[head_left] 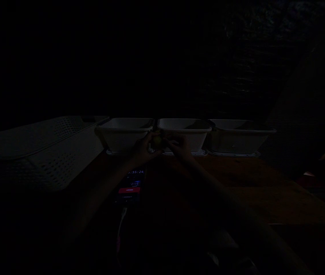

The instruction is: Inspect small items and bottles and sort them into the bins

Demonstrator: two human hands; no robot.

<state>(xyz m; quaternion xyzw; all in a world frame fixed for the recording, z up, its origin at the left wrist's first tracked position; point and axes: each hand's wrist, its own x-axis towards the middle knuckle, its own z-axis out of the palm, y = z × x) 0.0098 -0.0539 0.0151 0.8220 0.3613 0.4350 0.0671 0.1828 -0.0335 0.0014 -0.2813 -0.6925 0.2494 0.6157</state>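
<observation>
Two hands meet over the table (260,179), in front of the middle tub (200,140), at a small, round, yellow-green fruit-like ball (157,142). The left hand (143,148) has its fingers closed around the ball from the left. The right hand (181,146) brings its fingertips to the ball's other side; in this dim light I cannot tell whether they pinch it or only touch it. Another tub (122,142) stands to the left and a third (234,144) to the right, all three pale and in a row. A perforated basket (85,154) sits further left. Below the left hand lies a lit phone (130,187) with a red bar, a cable (121,219) running from its near end.
</observation>
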